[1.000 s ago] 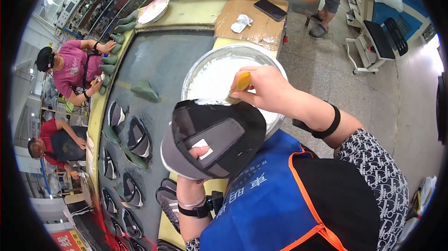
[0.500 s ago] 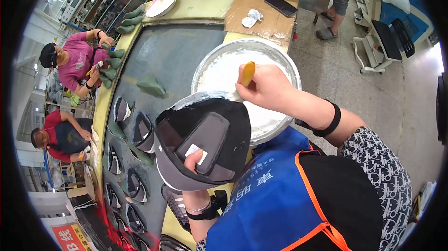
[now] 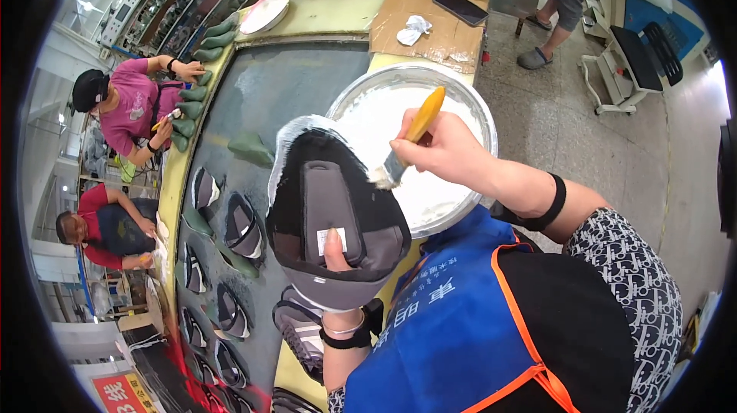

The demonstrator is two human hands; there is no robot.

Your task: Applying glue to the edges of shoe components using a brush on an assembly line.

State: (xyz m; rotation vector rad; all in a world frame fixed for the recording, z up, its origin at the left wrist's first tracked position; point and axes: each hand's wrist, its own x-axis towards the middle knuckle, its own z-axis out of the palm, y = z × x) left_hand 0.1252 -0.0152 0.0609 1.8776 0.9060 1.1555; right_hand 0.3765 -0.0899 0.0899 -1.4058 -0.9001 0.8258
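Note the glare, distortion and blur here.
In the head view, the table looks bowed; same view, glare whitens the far right edge; same view, white paste in the bowl looks nearly featureless; same view, the brush and right hand look fairly sharp.

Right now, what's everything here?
Shoe: one, grey-black, centre
Brush: one, yellow-handled, by shoe
Table: one, grey-yellow, centre left
Basin: one, silver, on table
Paste: some, white, in basin
Cardboard: one, brown, on table
Phone: one, black, on cardboard
Bowl: one, white, far left
Foot shapes: several, green, left
Other shoes: several, grey, left
People: three, varied clothes, both sides
Apron: one, blue, worn
Left hand: one, bare, on shoe
Right hand: one, bare, on brush
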